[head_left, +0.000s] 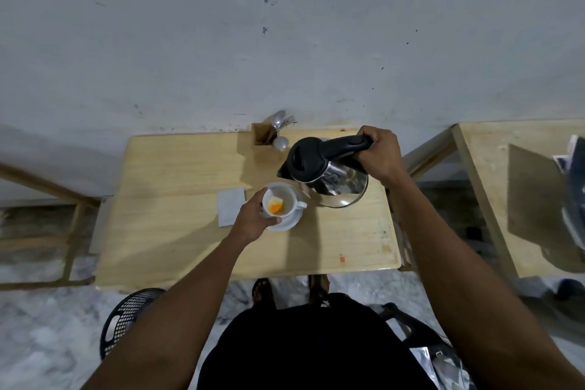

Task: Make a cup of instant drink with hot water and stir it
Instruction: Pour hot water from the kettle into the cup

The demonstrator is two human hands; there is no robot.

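Observation:
A white cup (282,195) stands on a white saucer (289,221) in the middle of the wooden table (177,237). Orange powder and a little liquid lie in the cup's bottom. My left hand (253,220) grips the cup's left side. My right hand (378,153) holds the black handle of a steel electric kettle (329,172). The kettle is lifted and tilted left, its spout just above and right of the cup's rim. A white sachet (230,206) lies flat to the left of the cup.
A wooden holder (262,134) with a spoon and fork stands at the table's back edge, a small white round thing (281,143) beside it. Another wooden table (493,187) is on the right. A black basket (126,317) sits on the floor at lower left.

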